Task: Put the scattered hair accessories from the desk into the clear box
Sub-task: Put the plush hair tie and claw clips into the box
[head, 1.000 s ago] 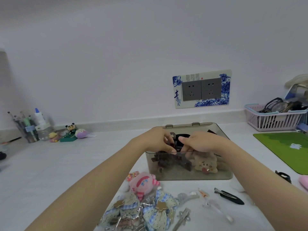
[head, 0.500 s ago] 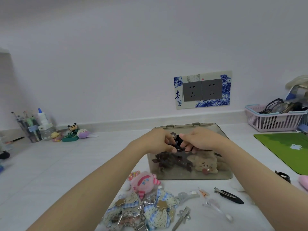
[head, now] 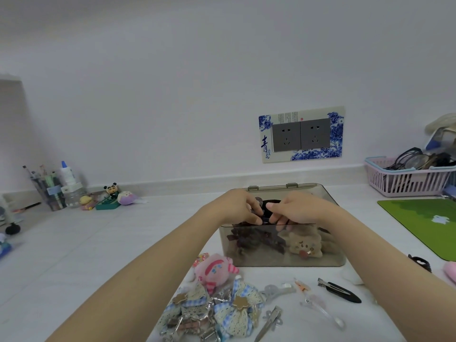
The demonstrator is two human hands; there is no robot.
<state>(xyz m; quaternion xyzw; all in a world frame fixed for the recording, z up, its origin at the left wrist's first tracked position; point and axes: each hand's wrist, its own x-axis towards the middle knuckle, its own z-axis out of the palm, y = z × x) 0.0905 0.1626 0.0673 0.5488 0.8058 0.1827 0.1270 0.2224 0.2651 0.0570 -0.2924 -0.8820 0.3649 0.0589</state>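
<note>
Both hands (head: 269,211) have barely shifted, grip pinching dark accessories (head: 262,219) over the clear box (head: 283,257) on the white desk (head: 98,243).

Two bare forearms reach forward and converge. The left hand (head: 238,207) and right hand (head: 294,209) meet nearly fingertip to fingertip, fingers curled downward.

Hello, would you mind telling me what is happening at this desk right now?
A person is tidying hair accessories into the clear box. Both hands are over its open top: the left hand and right hand together pinch a small dark accessory at the front rim. A brown plush clip and dark pieces already lie inside. On the desk in front wait a pink plush clip, checked bow clips and a black clip.
</note>
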